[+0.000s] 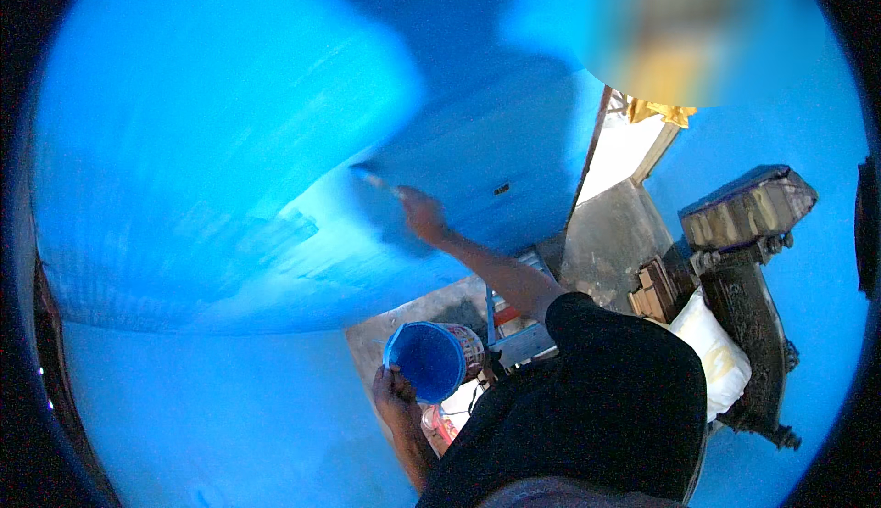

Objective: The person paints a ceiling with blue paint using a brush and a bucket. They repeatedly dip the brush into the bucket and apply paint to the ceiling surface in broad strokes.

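My right hand grips a paintbrush, its dark bristles against the blue wall. Around the bristles the wall shows a paler, streaky patch beside deeper blue, and a dark shadow falls across much of it. Lower down, my left hand is closed on the rim of a paint bucket. Blue coats the inside of this bucket, which is tilted with its mouth toward me; how much paint it holds I cannot tell.
A small dark socket or switch plate sits on the wall to the right of my hand. Further right are a bright doorway with yellow cloth, a carved dark wooden seat, a white cushion and a wrapped box.
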`<state>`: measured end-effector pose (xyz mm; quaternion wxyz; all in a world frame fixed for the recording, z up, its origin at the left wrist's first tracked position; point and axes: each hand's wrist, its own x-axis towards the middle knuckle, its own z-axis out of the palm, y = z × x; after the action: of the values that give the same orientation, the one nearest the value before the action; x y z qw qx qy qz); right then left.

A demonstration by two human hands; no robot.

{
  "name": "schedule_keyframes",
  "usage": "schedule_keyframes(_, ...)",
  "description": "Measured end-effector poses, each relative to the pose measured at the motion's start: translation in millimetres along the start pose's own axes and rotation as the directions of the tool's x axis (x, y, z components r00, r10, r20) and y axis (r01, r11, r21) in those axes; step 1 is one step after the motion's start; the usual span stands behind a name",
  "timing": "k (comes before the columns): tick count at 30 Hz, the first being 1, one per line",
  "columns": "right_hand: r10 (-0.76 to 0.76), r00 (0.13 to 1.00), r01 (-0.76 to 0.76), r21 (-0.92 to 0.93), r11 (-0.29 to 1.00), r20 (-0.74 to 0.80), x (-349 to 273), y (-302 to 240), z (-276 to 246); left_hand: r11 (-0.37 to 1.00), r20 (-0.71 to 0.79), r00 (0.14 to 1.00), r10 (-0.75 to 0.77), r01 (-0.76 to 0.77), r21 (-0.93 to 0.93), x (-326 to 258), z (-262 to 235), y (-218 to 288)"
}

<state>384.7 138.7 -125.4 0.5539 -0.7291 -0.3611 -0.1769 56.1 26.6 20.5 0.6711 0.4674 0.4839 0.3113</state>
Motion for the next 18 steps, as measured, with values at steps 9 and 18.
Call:
schedule_keyframes(9, 0.089, 0.910, -0.251, -0.365, 0.896, -0.406, 64.7, 157.5, -239.6, 0.998, 0.010, 1.000, 0.002, -0.001, -0.061, 3.8, 8.3, 3.7)
schedule_keyframes(18, 0.257, 0.966, -0.254, 0.172, 0.952, 0.003, 50.6, 19.6, -354.3, 0.935, 0.184, 0.961, 0.206, -0.249, 0.252, 9.8, 19.9, 32.1)
